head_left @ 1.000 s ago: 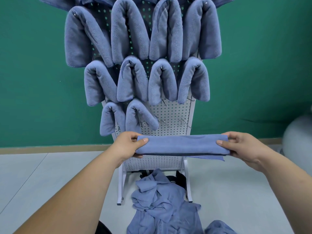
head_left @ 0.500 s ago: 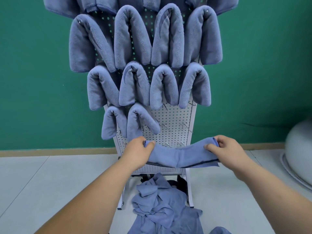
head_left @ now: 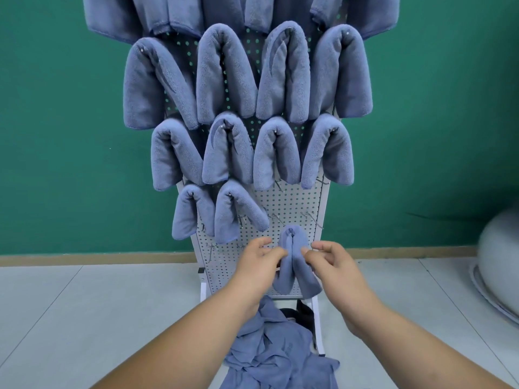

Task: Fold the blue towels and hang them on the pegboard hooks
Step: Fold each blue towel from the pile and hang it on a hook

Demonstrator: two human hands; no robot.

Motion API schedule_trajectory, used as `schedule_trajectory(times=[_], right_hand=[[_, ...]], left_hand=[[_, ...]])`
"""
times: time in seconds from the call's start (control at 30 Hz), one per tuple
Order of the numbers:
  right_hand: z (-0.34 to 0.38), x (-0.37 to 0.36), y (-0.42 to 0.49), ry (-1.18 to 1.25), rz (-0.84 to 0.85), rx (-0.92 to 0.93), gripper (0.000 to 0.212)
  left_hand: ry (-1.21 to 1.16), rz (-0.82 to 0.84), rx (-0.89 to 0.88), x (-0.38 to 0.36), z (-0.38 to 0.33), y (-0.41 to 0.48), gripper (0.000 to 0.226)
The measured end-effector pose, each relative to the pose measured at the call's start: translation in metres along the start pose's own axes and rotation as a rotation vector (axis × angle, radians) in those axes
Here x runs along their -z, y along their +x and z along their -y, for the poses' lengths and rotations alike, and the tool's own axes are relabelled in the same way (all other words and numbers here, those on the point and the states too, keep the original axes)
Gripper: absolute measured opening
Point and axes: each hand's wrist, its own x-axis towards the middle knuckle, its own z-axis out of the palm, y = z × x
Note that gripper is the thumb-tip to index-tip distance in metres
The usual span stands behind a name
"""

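Note:
A white pegboard [head_left: 289, 203] stands in front of me with several folded blue towels [head_left: 224, 74] hanging in rows on its hooks. One more folded blue towel [head_left: 292, 265] drapes over a low hook, its two halves hanging down side by side. My left hand [head_left: 258, 265] pinches its left half with curled fingers. My right hand [head_left: 334, 265] pinches its right half the same way. The hook under the towel is hidden.
A pile of loose blue towels [head_left: 275, 346] lies on the pale floor at the board's foot. Bare metal hooks [head_left: 311, 217] stick out of the lower rows. A grey rounded object [head_left: 497, 262] sits at the right, before the green wall [head_left: 56, 136].
The towel was held stretched flat between both hands. My hands came together and forward, and the towel now hangs doubled over a low hook.

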Motion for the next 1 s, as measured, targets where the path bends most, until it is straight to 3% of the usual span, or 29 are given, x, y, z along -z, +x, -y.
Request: schedule_trajectory(times=[0.1,0.3,0.43,0.53,0.7,0.9,1.0], right_hand=[[-0.002,-0.002,0.001,0.001,0.008,0.026,0.030],[-0.006,-0.019,0.004,0.000,-0.017,0.139,0.034],[-0.001,-0.023,0.007,-0.021,-0.073,0.278,0.024],[0.007,-0.021,0.012,-0.146,-0.123,0.382,0.034],[0.032,-0.020,0.026,-0.250,-0.266,0.528,0.028],[0.041,-0.029,0.062,-0.395,-0.289,0.572,0.032],[0.030,-0.034,0.076,-0.429,-0.285,0.555,0.032]], left_hand=[[0.010,0.057,-0.024,-0.002,0.003,0.000,0.025],[0.079,0.043,-0.214,-0.016,0.004,-0.006,0.049],[0.214,0.009,-0.368,-0.013,-0.001,-0.007,0.059],[0.356,-0.077,-0.483,-0.010,-0.006,-0.008,0.059],[0.518,-0.278,-0.682,-0.007,-0.030,-0.010,0.057],[0.529,-0.415,-0.712,-0.001,-0.043,0.020,0.051],[0.524,-0.384,-0.666,-0.001,-0.036,0.033,0.046]])
